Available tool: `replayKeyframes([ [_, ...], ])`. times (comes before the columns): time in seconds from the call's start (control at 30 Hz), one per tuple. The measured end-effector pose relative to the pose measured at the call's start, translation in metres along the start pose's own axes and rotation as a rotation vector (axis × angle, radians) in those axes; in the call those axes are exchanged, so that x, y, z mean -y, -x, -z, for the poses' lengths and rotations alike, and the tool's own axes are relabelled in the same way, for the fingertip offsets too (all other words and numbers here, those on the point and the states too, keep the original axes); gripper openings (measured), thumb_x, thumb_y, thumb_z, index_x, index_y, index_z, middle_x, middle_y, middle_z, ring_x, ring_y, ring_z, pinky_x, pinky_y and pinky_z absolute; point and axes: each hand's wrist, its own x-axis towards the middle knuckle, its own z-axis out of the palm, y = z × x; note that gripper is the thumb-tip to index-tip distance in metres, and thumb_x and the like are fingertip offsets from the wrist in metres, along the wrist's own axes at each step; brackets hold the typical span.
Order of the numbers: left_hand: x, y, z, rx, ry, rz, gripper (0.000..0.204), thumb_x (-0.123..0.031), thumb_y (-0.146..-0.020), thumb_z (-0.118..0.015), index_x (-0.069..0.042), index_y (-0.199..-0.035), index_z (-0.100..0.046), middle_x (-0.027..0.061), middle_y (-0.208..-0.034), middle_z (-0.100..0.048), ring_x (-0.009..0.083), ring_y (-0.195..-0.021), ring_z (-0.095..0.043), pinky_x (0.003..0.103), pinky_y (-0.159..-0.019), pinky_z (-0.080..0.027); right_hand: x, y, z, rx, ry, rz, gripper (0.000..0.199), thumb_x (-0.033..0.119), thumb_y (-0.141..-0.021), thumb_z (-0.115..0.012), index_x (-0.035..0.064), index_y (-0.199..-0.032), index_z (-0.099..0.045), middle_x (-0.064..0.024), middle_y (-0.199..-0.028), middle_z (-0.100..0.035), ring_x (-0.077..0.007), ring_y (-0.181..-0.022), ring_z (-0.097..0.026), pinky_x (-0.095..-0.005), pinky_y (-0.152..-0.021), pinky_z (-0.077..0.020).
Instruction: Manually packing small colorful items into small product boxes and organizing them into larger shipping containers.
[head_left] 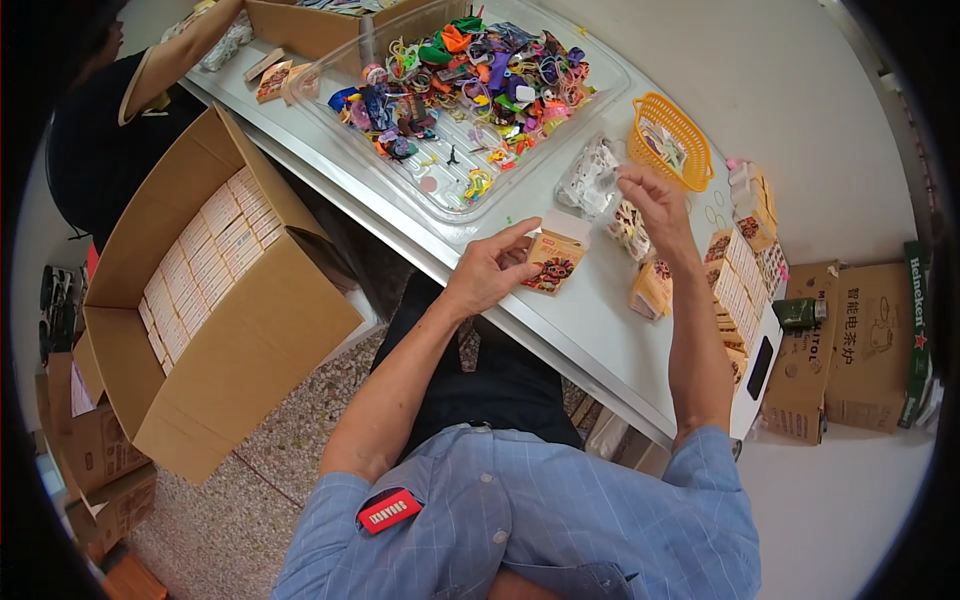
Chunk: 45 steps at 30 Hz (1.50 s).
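Observation:
My left hand (490,268) grips a small printed carton (556,262) between thumb and fingers near the table's front edge. The carton stands upright, and its pale top flap is raised. To its right, my right hand (660,208) is raised with thumb and fingertips pinched together. Whatever they hold is too small or see-through to make out. Just left of those fingertips lies a clear bag of white pieces (588,178). Beneath them is another clear bag with dark and pale pieces (628,232). Flat cartons (652,290) sit beside my right forearm.
A clear plastic tray (440,205) of colourful small toys covers the far table. A yellow basket (668,160) holds flat packets. Stacked cartons (735,290) line the right end. At left, an open cardboard box (250,370) contains rows of cartons. A co-worker's arm (190,50) reaches in, upper left.

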Motion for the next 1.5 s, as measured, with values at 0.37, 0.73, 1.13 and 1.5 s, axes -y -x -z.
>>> replayKeyframes([
  [0.37,0.001,0.001,-0.001,-0.006,0.000,-0.017,0.071,0.000,-0.084,-0.078,-0.009,-0.148,-0.051,0.0071,-0.112,-0.072,0.0077,-0.086,-0.063,0.024,-0.080,-0.055,0.026,0.051,-0.048,0.020,0.583,0.441,0.014,0.007,-0.092,-0.066,0.0009,-0.104,-0.070,-0.0126,-0.115,-0.069,-0.0286,-0.109,-0.064,-0.0375,-0.096,-0.0496],
  [0.73,0.001,0.003,-0.002,-0.017,-0.025,-0.026,0.072,-0.001,-0.083,-0.079,-0.009,-0.149,-0.050,0.0072,-0.111,-0.073,0.0075,-0.085,-0.063,0.024,-0.080,-0.055,0.034,0.061,-0.068,-0.145,0.925,0.710,0.015,0.002,-0.082,-0.070,0.0038,-0.097,-0.068,-0.0106,-0.109,-0.067,-0.0309,-0.104,-0.062,-0.0422,-0.091,-0.0478],
  [1.13,0.001,0.004,0.001,0.021,-0.043,-0.006,0.069,0.000,-0.087,-0.076,-0.007,-0.150,-0.048,0.0107,-0.120,-0.070,0.0124,-0.095,-0.067,0.028,-0.086,-0.055,0.030,0.062,-0.056,0.183,0.870,0.441,0.021,0.018,-0.096,-0.062,0.0024,-0.105,-0.073,-0.0158,-0.142,-0.055,-0.0391,-0.140,-0.042,-0.0477,-0.115,-0.0333],
  [1.5,-0.002,0.007,-0.001,-0.033,-0.054,-0.021,0.065,-0.001,-0.085,-0.076,-0.014,-0.145,-0.055,0.0046,-0.106,-0.073,0.0059,-0.077,-0.060,0.023,-0.073,-0.053,0.085,-0.027,-0.086,-0.003,0.264,0.344,0.022,0.015,-0.097,-0.066,-0.0027,-0.111,-0.069,-0.0061,-0.097,-0.071,-0.0132,-0.088,-0.065,-0.0279,-0.082,-0.0511],
])
